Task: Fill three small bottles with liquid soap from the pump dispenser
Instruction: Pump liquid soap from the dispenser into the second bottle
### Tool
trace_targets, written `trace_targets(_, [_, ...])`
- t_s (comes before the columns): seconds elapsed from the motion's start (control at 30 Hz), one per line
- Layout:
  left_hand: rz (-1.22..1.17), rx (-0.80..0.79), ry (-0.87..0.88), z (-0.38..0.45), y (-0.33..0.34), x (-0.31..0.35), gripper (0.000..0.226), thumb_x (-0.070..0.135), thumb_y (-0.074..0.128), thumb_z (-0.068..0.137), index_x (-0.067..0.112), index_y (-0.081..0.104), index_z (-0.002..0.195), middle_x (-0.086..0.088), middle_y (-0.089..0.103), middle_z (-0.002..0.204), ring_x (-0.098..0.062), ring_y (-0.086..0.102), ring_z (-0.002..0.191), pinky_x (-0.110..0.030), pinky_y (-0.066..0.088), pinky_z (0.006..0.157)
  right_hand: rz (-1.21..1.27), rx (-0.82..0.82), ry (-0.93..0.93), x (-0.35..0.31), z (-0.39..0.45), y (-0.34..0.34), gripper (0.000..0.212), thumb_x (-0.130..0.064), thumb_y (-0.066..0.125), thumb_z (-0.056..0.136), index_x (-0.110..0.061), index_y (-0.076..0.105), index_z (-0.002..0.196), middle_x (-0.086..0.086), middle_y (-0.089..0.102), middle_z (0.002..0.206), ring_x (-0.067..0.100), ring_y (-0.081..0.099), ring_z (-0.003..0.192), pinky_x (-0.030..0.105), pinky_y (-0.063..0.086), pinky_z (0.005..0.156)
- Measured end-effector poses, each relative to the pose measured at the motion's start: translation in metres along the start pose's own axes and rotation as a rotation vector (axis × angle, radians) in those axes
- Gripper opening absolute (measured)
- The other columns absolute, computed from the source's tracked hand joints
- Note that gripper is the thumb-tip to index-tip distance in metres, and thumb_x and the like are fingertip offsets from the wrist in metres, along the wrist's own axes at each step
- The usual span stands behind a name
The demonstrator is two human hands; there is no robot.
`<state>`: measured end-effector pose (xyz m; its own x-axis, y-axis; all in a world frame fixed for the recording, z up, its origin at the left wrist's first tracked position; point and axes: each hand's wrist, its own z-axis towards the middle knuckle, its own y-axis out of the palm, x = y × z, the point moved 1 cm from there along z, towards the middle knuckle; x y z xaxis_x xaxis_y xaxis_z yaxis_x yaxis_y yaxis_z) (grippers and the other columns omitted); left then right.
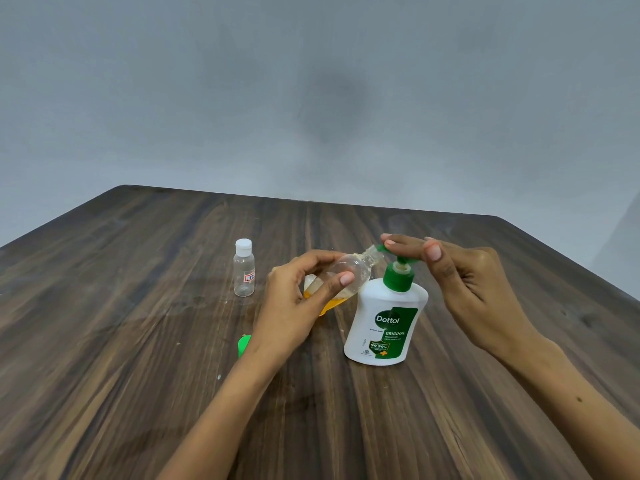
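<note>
A white pump dispenser (384, 320) with a green pump head stands on the wooden table (138, 341). My right hand (460, 275) lies over the pump head, its straight fingers pressing on top. My left hand (298, 306) grips a small clear bottle (349, 275), tilted with its open neck at the green nozzle. Orange soap sits in the bottle's lower end. A second small clear bottle (243, 268) with a white cap stands upright to the left, with no soap visible in it.
A small green cap (243, 344) lies on the table just left of my left wrist. The table's far edge runs in front of a plain grey wall (311, 98).
</note>
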<state>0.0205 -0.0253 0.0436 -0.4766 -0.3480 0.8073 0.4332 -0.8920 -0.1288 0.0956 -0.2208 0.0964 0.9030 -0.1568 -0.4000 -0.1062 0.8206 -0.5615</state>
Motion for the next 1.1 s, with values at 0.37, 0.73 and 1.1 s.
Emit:
trace_targets(0.37, [0.001,-0.005,0.004,0.0002,-0.0008,-0.0009,0.020,0.027,0.069,0.086,0.025,0.071,0.106,0.012,0.074,0.101,-0.002,0.066,0.101,-0.016,0.049,0.087,-0.072,-0.024,-0.028,-0.0046,0.0022,-0.0043,0.060,-0.059,0.026,0.099,-0.019,0.067,0.118,-0.008,0.066,0.123,0.003,0.060,0.116,0.032,0.044,0.105])
trace_targets(0.73, [-0.006,0.002,-0.002,0.0000,-0.0008,0.0003,0.021,0.029,0.069,0.084,0.026,0.071,0.105,0.012,0.074,0.100,-0.001,0.066,0.101,-0.017,0.050,0.087,-0.062,0.000,-0.035,-0.0037,0.0016,-0.0028,0.060,-0.058,0.027,0.100,-0.017,0.069,0.115,-0.007,0.067,0.121,0.004,0.061,0.115,0.032,0.045,0.104])
trace_targets(1.1, [-0.010,0.000,0.002,-0.0002,0.0003,0.0025,0.022,0.034,0.067,0.082,0.029,0.070,0.103,0.013,0.074,0.099,0.001,0.066,0.099,-0.009,0.046,0.084,-0.057,0.003,-0.038,-0.0044,0.0043,-0.0034,0.056,-0.059,0.027,0.099,-0.022,0.067,0.114,-0.010,0.067,0.118,0.003,0.064,0.109,0.032,0.047,0.101])
